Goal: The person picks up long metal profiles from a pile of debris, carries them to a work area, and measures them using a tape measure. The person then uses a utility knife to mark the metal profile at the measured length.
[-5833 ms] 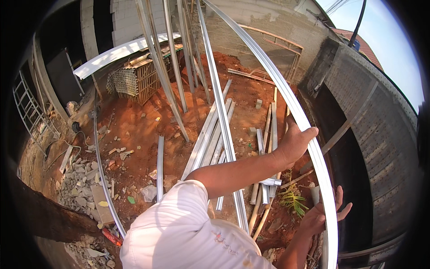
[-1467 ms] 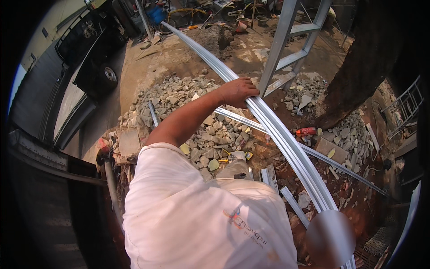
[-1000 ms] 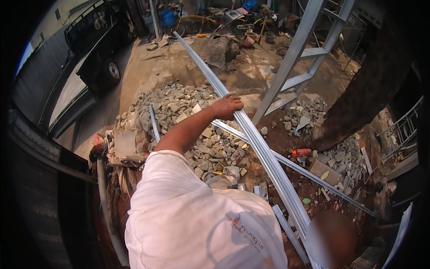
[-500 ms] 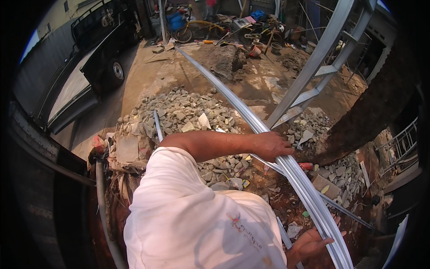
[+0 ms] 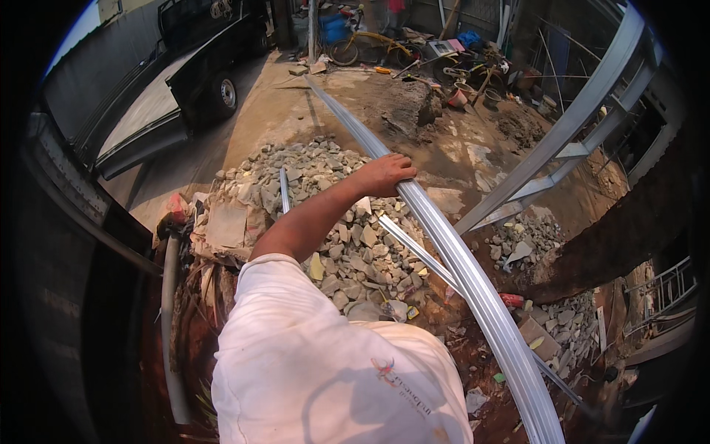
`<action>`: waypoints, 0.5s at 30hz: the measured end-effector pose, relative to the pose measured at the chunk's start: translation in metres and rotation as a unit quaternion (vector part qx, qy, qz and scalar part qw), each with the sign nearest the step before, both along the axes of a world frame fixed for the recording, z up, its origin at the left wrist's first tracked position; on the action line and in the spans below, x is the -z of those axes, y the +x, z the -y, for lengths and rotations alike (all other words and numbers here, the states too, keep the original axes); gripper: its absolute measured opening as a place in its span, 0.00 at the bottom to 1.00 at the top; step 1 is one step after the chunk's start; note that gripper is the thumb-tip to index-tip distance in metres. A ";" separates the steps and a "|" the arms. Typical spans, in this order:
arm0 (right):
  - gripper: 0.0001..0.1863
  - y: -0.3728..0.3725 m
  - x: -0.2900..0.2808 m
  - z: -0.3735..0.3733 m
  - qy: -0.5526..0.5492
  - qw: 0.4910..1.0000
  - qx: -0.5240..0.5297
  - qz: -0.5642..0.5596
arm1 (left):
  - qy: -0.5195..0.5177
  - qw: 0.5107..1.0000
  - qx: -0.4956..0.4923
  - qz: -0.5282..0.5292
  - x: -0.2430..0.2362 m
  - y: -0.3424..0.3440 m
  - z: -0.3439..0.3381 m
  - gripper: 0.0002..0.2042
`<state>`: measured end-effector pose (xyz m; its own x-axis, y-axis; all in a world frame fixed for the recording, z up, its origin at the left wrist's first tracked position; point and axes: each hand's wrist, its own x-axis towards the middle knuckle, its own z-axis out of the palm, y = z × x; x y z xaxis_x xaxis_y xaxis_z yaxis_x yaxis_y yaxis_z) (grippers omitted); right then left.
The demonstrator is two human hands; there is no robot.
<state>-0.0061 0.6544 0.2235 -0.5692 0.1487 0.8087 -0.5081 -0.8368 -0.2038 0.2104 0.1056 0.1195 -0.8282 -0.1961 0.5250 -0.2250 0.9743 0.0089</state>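
Observation:
My left hand (image 5: 384, 175) is closed over a long bundle of silvery metal channels (image 5: 466, 259), its fingers curled across the top. The bundle slants from the ground at the far middle down to the lower right, past my side. My left arm reaches forward and to the right. Under the bundle, another thin metal strip (image 5: 416, 248) crosses at an angle, and a short one (image 5: 285, 191) lies on the rubble. My right hand is out of sight.
Broken concrete rubble (image 5: 347, 277) covers the ground ahead. A metal ladder (image 5: 555, 129) leans at the right, near a thick dark brown trunk-like shape (image 5: 614, 248). Left are a dark pickup truck (image 5: 148, 133) and a grey pipe (image 5: 171, 325). A yellow bicycle (image 5: 377, 43) stands at the back.
My left hand has moved farther forward along the bundle. My right hand, open beside the bundle's near part before, has left the picture. The view has shifted somewhat.

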 end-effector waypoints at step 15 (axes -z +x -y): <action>0.31 0.059 -0.017 0.133 0.125 0.985 -0.048 -0.107 | -0.030 0.944 -0.266 -0.191 -0.020 0.092 0.144 0.29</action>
